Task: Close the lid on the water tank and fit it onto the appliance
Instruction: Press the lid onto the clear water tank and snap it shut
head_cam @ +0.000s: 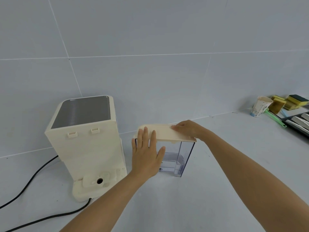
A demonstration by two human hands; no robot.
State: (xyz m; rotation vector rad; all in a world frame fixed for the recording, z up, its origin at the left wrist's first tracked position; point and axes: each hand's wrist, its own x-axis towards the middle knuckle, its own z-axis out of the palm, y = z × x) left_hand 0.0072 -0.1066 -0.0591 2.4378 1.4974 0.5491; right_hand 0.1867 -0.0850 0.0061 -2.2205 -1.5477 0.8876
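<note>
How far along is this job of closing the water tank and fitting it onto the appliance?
Done: the lid lies across the top of the water tank.
In hand: the left hand lies flat over the lid's left end and the tank's front, and the right hand presses the far edge; whether it has seated is unclear.
Left: the tank stands on the counter beside the appliance, not fitted.

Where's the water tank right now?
In the head view the water tank stands on the counter just right of the appliance, its lid under the left hand and right hand.
</note>
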